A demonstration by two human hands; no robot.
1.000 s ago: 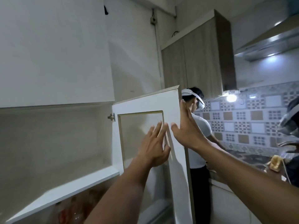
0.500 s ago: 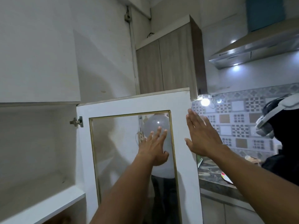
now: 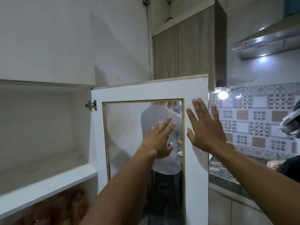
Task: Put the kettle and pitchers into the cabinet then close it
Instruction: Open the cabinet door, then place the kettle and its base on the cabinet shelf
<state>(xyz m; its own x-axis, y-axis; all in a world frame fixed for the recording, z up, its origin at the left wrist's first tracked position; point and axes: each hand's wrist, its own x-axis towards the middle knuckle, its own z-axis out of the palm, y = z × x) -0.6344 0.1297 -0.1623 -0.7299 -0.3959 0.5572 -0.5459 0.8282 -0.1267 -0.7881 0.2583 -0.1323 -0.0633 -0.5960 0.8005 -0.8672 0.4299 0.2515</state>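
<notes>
The white cabinet door [image 3: 142, 90] with a gold-framed glass pane stands open, hinged on its left to the cabinet [image 3: 48, 181]. My left hand [image 3: 158, 140] lies flat on the glass with fingers spread. My right hand [image 3: 205, 127] is spread flat at the door's right white frame, close to its free edge. The upper shelf is bare. Below it, blurred reddish-brown shapes [image 3: 61, 208] sit in the lower compartment; I cannot tell what they are. No kettle or pitcher shows clearly.
Through the glass a person [image 3: 160, 143] in a grey shirt stands with their back to me. Another person [image 3: 290, 163] is at the right edge by the dark counter [image 3: 224, 174]. A wooden wall cabinet [image 3: 186, 46] and a range hood [image 3: 267, 41] hang above.
The door has swung further round, so its face is now wider in view. Both hands stay flat on it, and the view has shifted left and closer.
</notes>
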